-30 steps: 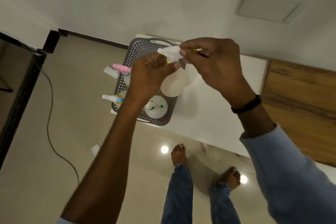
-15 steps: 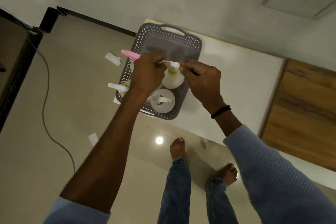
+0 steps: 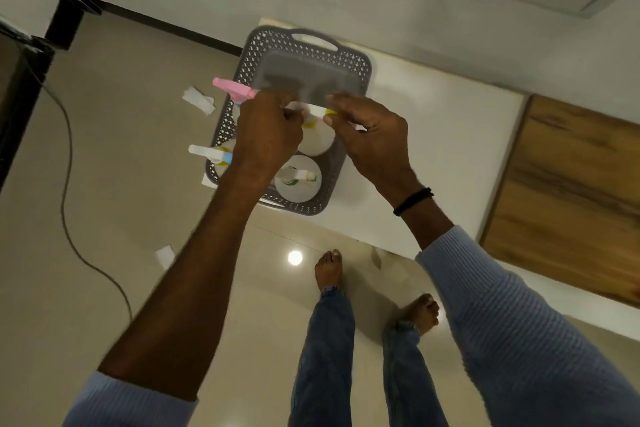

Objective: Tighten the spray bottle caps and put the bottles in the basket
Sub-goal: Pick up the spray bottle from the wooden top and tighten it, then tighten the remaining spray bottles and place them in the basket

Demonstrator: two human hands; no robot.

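A grey perforated basket (image 3: 360, 80) sits at the left end of a white table (image 3: 450, 149). Both my hands hold a white spray bottle (image 3: 317, 142) with a yellow collar, upright inside the basket. My left hand (image 3: 266, 139) grips the left part of its white spray head. My right hand (image 3: 370, 135) pinches the yellow-tipped nozzle end. Three more bottles stand in the basket: a pink-headed one (image 3: 232, 88), a white-and-blue-headed one (image 3: 207, 152) and a green-trimmed one (image 3: 298, 178). My left hand hides most of the basket's left side.
The far half of the basket holds no bottles. A wooden panel (image 3: 571, 191) adjoins the table on the right. Below are a glossy tiled floor, my bare feet (image 3: 329, 267), a black cable (image 3: 69, 184) and scraps of paper (image 3: 199, 100).
Both hands have carried the yellow-collared bottle from up near the camera down into the basket. The other bottles have not moved.
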